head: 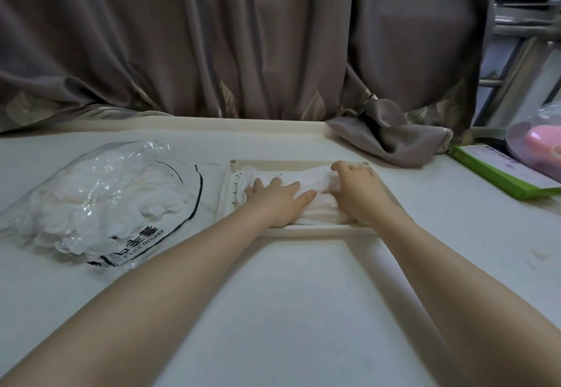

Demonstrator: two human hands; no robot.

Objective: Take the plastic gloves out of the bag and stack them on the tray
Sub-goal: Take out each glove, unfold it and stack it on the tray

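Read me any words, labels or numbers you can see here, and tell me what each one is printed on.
Plastic bag: black print, seen upside down from here; large characters I cannot make out, and a smaller Latin line, seemingly ending in "GLOVES", not certain.
Green box: label text too small and blurred to read.
Nothing else bears text.

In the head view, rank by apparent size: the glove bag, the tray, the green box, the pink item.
1. Glove bag
2. Tray, close to the bag, partly hidden by hands
3. Green box, cut off by the frame
4. Pink item, also cut off
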